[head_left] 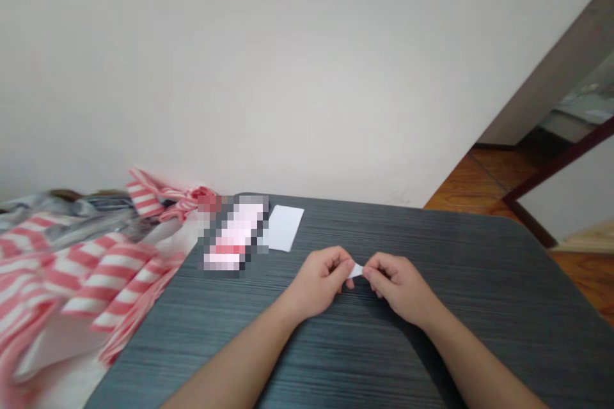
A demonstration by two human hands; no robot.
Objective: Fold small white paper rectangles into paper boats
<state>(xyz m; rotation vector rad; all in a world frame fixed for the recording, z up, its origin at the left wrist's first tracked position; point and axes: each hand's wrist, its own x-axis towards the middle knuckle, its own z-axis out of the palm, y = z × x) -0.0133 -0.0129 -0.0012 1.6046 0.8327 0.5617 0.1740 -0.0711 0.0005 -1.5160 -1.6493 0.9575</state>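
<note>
Both hands meet over the middle of a dark grey wood-grain table (455, 255). My left hand (320, 281) and my right hand (397, 286) each pinch one end of a small folded white paper piece (357, 270), held just above the tabletop. Fingers of both hands are curled closed around it. Most of the paper is hidden between the fingertips.
A white paper sheet (284, 227) lies flat on the table behind the hands, beside a pixelated pink-and-white object (235, 236). Red-and-white striped cloth (86, 275) is piled off the table's left edge. A white wall stands behind; wooden floor (480, 185) shows at right.
</note>
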